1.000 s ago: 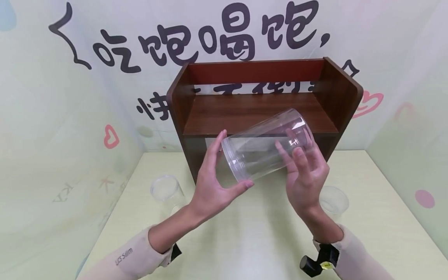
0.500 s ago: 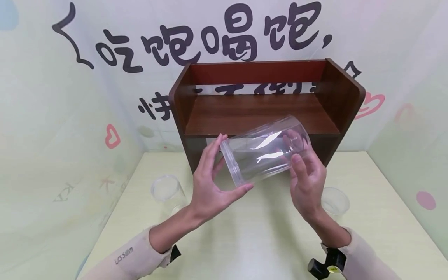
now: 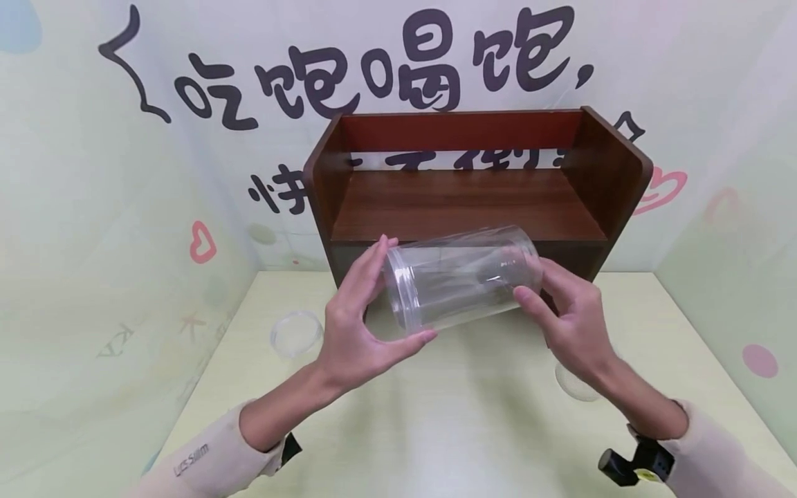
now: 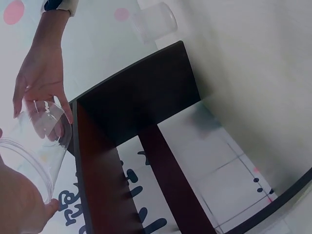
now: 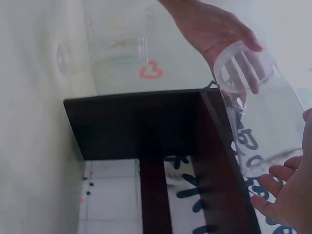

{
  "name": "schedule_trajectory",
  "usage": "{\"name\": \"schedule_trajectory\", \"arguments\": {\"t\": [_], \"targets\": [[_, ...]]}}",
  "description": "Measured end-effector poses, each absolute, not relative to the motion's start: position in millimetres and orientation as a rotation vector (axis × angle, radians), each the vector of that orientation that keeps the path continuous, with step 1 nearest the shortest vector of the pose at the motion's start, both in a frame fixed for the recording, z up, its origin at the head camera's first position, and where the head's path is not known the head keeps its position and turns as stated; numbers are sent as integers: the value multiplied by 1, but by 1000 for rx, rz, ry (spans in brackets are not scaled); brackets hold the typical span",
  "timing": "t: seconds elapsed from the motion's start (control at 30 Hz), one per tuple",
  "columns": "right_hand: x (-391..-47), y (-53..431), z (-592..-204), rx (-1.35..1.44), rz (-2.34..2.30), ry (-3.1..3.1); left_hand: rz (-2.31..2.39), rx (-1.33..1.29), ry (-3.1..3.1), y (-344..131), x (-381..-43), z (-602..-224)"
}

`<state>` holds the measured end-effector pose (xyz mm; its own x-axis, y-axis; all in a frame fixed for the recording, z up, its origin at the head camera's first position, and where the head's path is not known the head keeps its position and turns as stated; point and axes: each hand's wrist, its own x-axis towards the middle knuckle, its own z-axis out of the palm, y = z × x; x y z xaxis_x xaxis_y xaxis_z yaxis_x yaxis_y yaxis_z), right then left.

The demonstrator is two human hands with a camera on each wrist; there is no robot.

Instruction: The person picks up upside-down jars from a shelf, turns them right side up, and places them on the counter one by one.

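Note:
A clear plastic jar (image 3: 463, 283) is held nearly sideways in the air in front of the shelf, its ridged rim to the left. My left hand (image 3: 355, 318) grips the rim end, thumb below and fingers above and behind. My right hand (image 3: 575, 318) holds the base end between thumb and fingers; some fingers are hidden behind it. In the right wrist view, the jar's round rim (image 5: 225, 73) lies against the left hand (image 5: 214, 29). The left wrist view shows the right hand (image 4: 44, 78) at the jar's far end.
A brown wooden shelf (image 3: 461, 204) stands at the back of the pale table (image 3: 429, 443). One clear round container (image 3: 297, 333) is on the left of the table. Another clear container (image 3: 574, 382) is partly hidden by the right wrist.
The jar has come down and tilted closer to level. My right hand has shifted right and turned at the base end. My left hand has moved slightly left and stays on the rim.

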<state>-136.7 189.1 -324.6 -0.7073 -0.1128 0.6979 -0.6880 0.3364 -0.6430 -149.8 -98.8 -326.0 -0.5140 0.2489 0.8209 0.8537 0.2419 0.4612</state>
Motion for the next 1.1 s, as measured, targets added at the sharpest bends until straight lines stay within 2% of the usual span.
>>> {"name": "schedule_trajectory", "arguments": {"t": [0.7, 1.1], "targets": [[-178, 251, -240, 983, 534, -1929, -1061, -1076, -2062, -121, -145, -325], [-208, 282, -222, 881, 417, -2021, -944, -1102, -2265, -119, -144, -326]]}}
